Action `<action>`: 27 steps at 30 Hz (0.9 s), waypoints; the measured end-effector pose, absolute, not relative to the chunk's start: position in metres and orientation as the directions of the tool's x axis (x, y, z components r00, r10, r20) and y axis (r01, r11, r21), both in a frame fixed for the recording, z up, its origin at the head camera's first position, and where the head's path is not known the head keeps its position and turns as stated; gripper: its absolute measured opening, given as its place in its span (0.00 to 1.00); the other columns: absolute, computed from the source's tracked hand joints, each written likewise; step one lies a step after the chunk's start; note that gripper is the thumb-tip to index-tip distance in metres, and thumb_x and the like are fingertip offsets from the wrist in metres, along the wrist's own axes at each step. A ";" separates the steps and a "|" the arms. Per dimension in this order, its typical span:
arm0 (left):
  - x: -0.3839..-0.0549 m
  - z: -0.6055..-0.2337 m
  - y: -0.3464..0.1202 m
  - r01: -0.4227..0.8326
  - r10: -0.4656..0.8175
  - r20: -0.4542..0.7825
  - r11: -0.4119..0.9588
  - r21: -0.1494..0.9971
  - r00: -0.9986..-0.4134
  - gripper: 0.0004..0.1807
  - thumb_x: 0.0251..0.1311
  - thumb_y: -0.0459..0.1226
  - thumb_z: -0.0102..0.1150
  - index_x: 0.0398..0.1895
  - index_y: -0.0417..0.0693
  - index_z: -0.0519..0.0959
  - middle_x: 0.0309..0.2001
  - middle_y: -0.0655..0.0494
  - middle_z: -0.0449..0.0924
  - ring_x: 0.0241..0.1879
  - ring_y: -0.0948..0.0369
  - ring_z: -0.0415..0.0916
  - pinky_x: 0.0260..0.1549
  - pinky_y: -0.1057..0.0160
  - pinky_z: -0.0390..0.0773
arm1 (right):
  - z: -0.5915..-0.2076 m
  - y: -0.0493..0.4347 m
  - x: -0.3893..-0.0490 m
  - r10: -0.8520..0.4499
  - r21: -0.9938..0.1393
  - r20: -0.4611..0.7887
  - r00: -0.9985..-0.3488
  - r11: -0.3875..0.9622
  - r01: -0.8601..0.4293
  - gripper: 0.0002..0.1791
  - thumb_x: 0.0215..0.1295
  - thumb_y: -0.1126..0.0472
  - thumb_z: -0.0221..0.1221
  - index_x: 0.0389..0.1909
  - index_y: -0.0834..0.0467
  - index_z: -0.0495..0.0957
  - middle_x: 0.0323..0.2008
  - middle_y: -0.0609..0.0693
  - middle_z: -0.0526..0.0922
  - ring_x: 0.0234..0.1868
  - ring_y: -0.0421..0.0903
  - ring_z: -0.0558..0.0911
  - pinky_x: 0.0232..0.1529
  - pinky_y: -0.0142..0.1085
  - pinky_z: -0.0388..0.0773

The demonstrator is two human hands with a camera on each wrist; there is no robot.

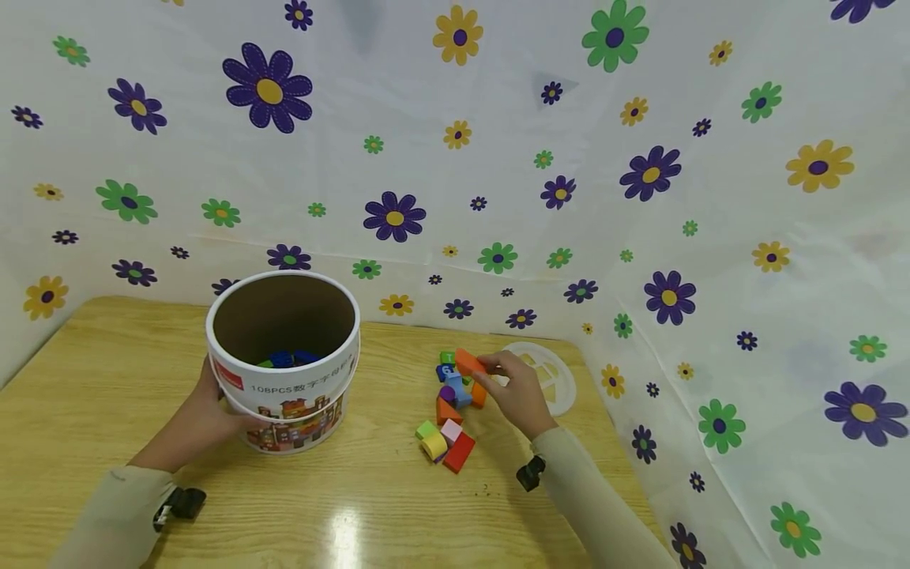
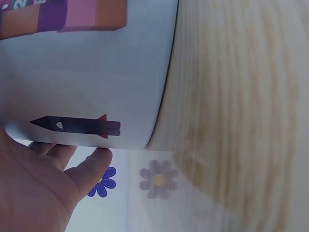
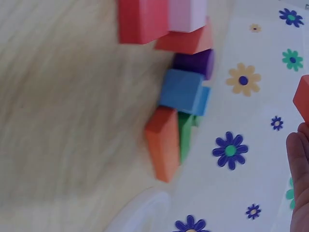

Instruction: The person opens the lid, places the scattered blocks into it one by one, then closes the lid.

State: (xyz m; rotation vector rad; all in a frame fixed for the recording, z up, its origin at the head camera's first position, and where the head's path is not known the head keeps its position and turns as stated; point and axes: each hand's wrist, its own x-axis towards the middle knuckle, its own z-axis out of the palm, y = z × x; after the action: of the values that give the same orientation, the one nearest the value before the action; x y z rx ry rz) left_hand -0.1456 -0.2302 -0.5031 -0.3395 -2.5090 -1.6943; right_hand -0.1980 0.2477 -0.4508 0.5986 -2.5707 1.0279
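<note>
A white lidless bucket [image 1: 298,411] with printed building pictures stands on the left of the table, with blue and green blocks [image 1: 283,359] inside. My left hand [image 1: 216,415] holds its left side, thumb toward the front; the left wrist view has the fingers [image 2: 89,169] against its wall. On the right, my right hand [image 1: 515,391] pinches an orange block [image 1: 469,362] between thumb and fingers, over the far end of a loose group of blocks. Below that hand are another orange block [image 3: 164,145], a light blue block [image 3: 181,89] and a purple cylinder [image 3: 195,64].
Nearer me in the group lie a red block [image 1: 459,453], a pink block [image 1: 451,431], a yellow arched block [image 1: 434,446] and an orange triangle [image 1: 447,411]. A white flat piece with cut-outs [image 1: 565,387] rests behind my right hand. Flower-printed sheeting [image 1: 398,158] borders the table [image 1: 398,506].
</note>
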 end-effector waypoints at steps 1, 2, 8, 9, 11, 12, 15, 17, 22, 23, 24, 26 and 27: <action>-0.146 -0.503 -0.231 0.233 0.130 0.199 0.364 0.902 -0.971 0.77 0.45 0.37 0.85 0.82 0.70 0.31 0.75 0.35 0.52 0.72 0.27 0.54 0.58 0.15 0.56 | -0.448 0.245 -0.198 -0.272 -0.577 0.427 -0.862 0.652 -0.492 0.13 0.67 0.62 0.69 0.51 0.58 0.85 0.45 0.50 0.86 0.46 0.46 0.85 0.54 0.43 0.86; -0.146 -0.503 -0.231 0.231 0.132 0.195 0.371 0.900 -0.972 0.77 0.44 0.37 0.85 0.82 0.71 0.31 0.75 0.35 0.53 0.72 0.27 0.54 0.58 0.15 0.57 | -0.445 0.242 -0.199 -0.280 -0.575 0.427 -0.860 0.650 -0.497 0.14 0.67 0.61 0.69 0.52 0.58 0.86 0.45 0.49 0.86 0.46 0.46 0.85 0.54 0.43 0.86; -0.146 -0.504 -0.232 0.203 0.139 0.160 0.396 0.896 -0.977 0.78 0.45 0.37 0.85 0.82 0.71 0.28 0.75 0.34 0.51 0.71 0.27 0.55 0.58 0.15 0.57 | -0.430 0.224 -0.202 -0.325 -0.558 0.431 -0.842 0.637 -0.532 0.15 0.68 0.59 0.68 0.54 0.57 0.86 0.45 0.49 0.86 0.47 0.46 0.86 0.54 0.47 0.86; -0.146 -0.504 -0.232 0.198 0.139 0.155 0.397 0.896 -0.978 0.78 0.45 0.37 0.85 0.82 0.70 0.28 0.75 0.33 0.51 0.71 0.27 0.55 0.59 0.16 0.57 | -0.428 0.221 -0.203 -0.330 -0.555 0.435 -0.838 0.635 -0.538 0.15 0.68 0.59 0.68 0.54 0.57 0.86 0.45 0.49 0.86 0.47 0.46 0.86 0.54 0.47 0.86; -0.146 -0.505 -0.233 0.188 0.137 0.144 0.396 0.899 -0.980 0.77 0.46 0.38 0.84 0.82 0.68 0.28 0.75 0.32 0.52 0.71 0.27 0.55 0.59 0.16 0.57 | -0.422 0.215 -0.205 -0.339 -0.540 0.446 -0.828 0.636 -0.551 0.15 0.68 0.59 0.68 0.54 0.57 0.86 0.46 0.49 0.86 0.47 0.46 0.87 0.53 0.47 0.87; -0.146 -0.506 -0.233 0.185 0.136 0.141 0.398 0.899 -0.981 0.77 0.46 0.38 0.84 0.82 0.68 0.28 0.75 0.33 0.51 0.71 0.27 0.55 0.59 0.16 0.57 | -0.419 0.211 -0.206 -0.343 -0.538 0.450 -0.824 0.633 -0.557 0.15 0.68 0.59 0.68 0.54 0.57 0.86 0.46 0.49 0.86 0.47 0.46 0.87 0.53 0.47 0.87; -0.147 -0.507 -0.234 0.178 0.130 0.136 0.399 0.899 -0.982 0.77 0.46 0.39 0.85 0.82 0.68 0.28 0.75 0.32 0.52 0.71 0.26 0.55 0.60 0.16 0.56 | -0.408 0.197 -0.210 -0.356 -0.532 0.463 -0.812 0.621 -0.576 0.16 0.68 0.59 0.68 0.54 0.58 0.86 0.47 0.50 0.86 0.47 0.46 0.86 0.52 0.47 0.87; -0.147 -0.508 -0.235 0.179 0.125 0.140 0.401 0.899 -0.982 0.77 0.46 0.39 0.85 0.82 0.69 0.28 0.75 0.32 0.52 0.71 0.26 0.54 0.59 0.16 0.56 | -0.401 0.187 -0.213 -0.368 -0.524 0.475 -0.799 0.611 -0.593 0.16 0.69 0.59 0.68 0.55 0.58 0.85 0.47 0.50 0.86 0.48 0.46 0.86 0.54 0.44 0.87; -0.147 -0.511 -0.236 0.192 0.126 0.156 0.371 0.909 -0.980 0.78 0.45 0.36 0.85 0.82 0.72 0.28 0.76 0.34 0.50 0.72 0.26 0.53 0.59 0.15 0.55 | -0.387 0.157 -0.218 -0.377 -0.521 0.559 -0.738 0.532 -0.667 0.16 0.69 0.60 0.67 0.55 0.60 0.84 0.48 0.52 0.85 0.50 0.46 0.86 0.57 0.40 0.85; -0.147 -0.511 -0.236 0.195 0.127 0.159 0.362 0.912 -0.979 0.78 0.44 0.36 0.85 0.82 0.73 0.29 0.76 0.34 0.49 0.72 0.26 0.52 0.59 0.15 0.55 | -0.384 0.151 -0.218 -0.375 -0.521 0.580 -0.723 0.511 -0.683 0.16 0.69 0.60 0.67 0.55 0.60 0.84 0.49 0.52 0.85 0.50 0.47 0.85 0.57 0.40 0.85; -0.147 -0.511 -0.235 0.195 0.129 0.158 0.353 0.915 -0.979 0.78 0.44 0.36 0.85 0.82 0.74 0.29 0.76 0.35 0.49 0.72 0.26 0.52 0.59 0.15 0.54 | -0.382 0.145 -0.218 -0.372 -0.521 0.603 -0.706 0.486 -0.702 0.17 0.69 0.61 0.67 0.56 0.61 0.84 0.49 0.53 0.85 0.50 0.47 0.85 0.57 0.39 0.85; -0.148 -0.510 -0.235 0.188 0.132 0.151 0.341 0.921 -0.980 0.78 0.44 0.36 0.85 0.82 0.75 0.30 0.77 0.36 0.49 0.73 0.27 0.51 0.60 0.14 0.53 | -0.377 0.133 -0.219 -0.369 -0.513 0.633 -0.680 0.457 -0.726 0.17 0.69 0.61 0.67 0.57 0.61 0.83 0.50 0.53 0.85 0.51 0.47 0.84 0.58 0.38 0.84; -0.147 -0.509 -0.234 0.185 0.131 0.148 0.345 0.920 -0.980 0.78 0.44 0.37 0.85 0.81 0.76 0.29 0.77 0.36 0.49 0.73 0.27 0.51 0.60 0.14 0.53 | -0.375 0.128 -0.219 -0.370 -0.507 0.645 -0.669 0.448 -0.736 0.18 0.69 0.61 0.67 0.57 0.61 0.83 0.51 0.53 0.85 0.52 0.47 0.84 0.59 0.37 0.83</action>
State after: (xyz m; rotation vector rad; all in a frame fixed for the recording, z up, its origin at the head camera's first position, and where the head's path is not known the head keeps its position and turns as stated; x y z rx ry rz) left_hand -0.1475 -0.2345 -0.5093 -0.2977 -2.5364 -1.7462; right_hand -0.2188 0.1275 -0.3746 0.9290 -2.2588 1.1100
